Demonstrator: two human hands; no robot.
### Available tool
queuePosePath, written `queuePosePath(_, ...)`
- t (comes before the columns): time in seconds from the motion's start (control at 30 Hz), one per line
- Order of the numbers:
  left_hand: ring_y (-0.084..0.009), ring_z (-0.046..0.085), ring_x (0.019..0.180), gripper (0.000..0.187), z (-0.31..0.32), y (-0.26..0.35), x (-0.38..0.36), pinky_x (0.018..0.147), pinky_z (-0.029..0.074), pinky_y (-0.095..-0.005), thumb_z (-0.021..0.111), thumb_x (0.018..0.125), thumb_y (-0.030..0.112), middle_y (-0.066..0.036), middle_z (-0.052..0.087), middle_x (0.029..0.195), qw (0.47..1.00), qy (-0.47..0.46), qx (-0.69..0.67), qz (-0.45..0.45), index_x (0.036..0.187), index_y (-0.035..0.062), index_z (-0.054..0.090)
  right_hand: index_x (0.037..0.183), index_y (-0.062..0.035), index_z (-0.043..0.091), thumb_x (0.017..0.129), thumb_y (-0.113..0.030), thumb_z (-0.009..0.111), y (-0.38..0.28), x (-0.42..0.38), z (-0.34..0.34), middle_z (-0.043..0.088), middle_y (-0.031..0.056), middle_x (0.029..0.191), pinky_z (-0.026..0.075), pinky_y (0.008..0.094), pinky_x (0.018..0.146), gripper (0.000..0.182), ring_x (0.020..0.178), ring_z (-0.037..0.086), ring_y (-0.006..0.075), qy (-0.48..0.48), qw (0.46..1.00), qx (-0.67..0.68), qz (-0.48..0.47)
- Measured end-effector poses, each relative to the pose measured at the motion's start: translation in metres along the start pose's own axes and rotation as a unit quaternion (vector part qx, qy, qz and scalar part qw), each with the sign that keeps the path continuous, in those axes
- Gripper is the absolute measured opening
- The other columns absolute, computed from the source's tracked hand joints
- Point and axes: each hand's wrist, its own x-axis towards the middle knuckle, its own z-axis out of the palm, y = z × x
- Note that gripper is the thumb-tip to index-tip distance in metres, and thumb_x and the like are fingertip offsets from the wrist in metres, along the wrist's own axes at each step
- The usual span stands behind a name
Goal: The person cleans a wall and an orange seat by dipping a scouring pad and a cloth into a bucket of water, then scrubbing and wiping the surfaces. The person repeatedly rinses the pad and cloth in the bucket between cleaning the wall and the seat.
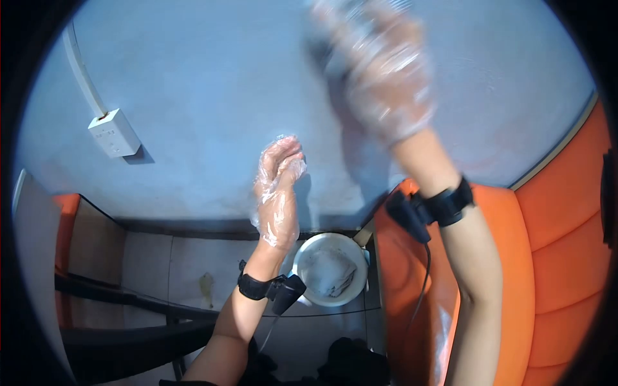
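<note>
My right hand (389,77), in a clear plastic glove, is raised against the blue wall (212,96) at the top of the head view. Motion smears its fingers, and a greyish, shiny patch by them cannot be made out. Lower and to the left, my left hand (278,190) wears a similar glove, close to the wall. Its fingers are loosely curled with the thumb a little apart, and nothing shows between them. Below it on the floor, a white bucket (298,283) holds cloudy water and a greyish cloth (341,276).
An orange padded seat (502,257) stands on the right, near my right forearm. A white socket box (114,133) with a cable is fixed to the wall at left. Dark chair or table bars (135,347) cross the lower left. Black straps with small devices circle both wrists.
</note>
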Motion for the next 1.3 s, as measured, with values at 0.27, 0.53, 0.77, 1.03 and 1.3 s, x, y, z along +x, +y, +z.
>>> queuePosePath(0.27,-0.0158,0.051,0.116,0.033,-0.004,0.003,-0.004,0.096,0.043,-0.0322,0.055,0.093,0.014,-0.007,0.054,0.122,0.999,0.036,-0.023,-0.032,0.124,0.0052,0.052,0.125,-0.0221,0.062,0.080,-0.010,0.059,-0.002,-0.021,-0.026,0.064,0.0128,0.109,0.054,0.0430,0.071,0.047,0.089,0.063,0.0303,-0.098,0.994,0.047,0.013)
queuePosePath(0.53,-0.0199,0.045,0.123,0.047,0.008,0.014,-0.005,0.102,0.039,-0.0366,0.051,0.099,0.026,-0.010,0.043,0.137,0.994,0.081,-0.015,0.077,0.140,0.0079,0.040,0.124,-0.0278,0.066,0.071,-0.007,0.061,-0.072,-0.024,-0.024,0.060,0.0171,0.109,0.052,0.0437,0.087,0.058,0.104,0.059,0.0337,-0.105,0.966,0.132,0.197)
queuePosePath(0.77,-0.0266,0.032,0.139,0.059,0.003,0.023,-0.009,0.114,0.027,-0.0385,0.051,0.099,0.027,-0.014,0.032,0.151,0.965,-0.010,0.152,0.213,0.148,0.0029,0.030,0.137,-0.0017,0.052,0.097,-0.014,0.043,-0.125,-0.076,-0.042,0.048,0.0196,0.143,0.035,0.0358,0.109,0.042,0.132,0.046,0.0298,-0.132,0.693,0.607,0.366)
queuePosePath(1.03,-0.0259,0.049,0.128,0.045,0.003,0.010,-0.008,0.109,0.036,-0.0368,0.058,0.091,0.004,-0.013,0.054,0.137,0.940,-0.015,0.216,0.262,0.136,0.0038,0.050,0.136,0.0011,0.051,0.101,-0.023,0.046,-0.127,-0.072,-0.080,0.047,0.0178,0.142,0.033,0.0370,0.110,0.043,0.135,0.039,0.0208,0.011,0.189,0.781,0.595)
queuePosePath(1.3,-0.0243,0.048,0.125,0.045,-0.048,0.052,0.051,0.106,0.038,-0.0388,0.054,0.098,0.010,-0.016,0.049,0.137,0.881,0.291,0.128,0.351,0.141,0.0039,0.041,0.127,0.0019,0.059,0.102,-0.029,0.049,-0.086,-0.128,-0.087,0.062,0.0110,0.120,0.048,0.0257,0.090,0.042,0.105,0.060,0.0147,-0.018,0.477,0.531,0.701)
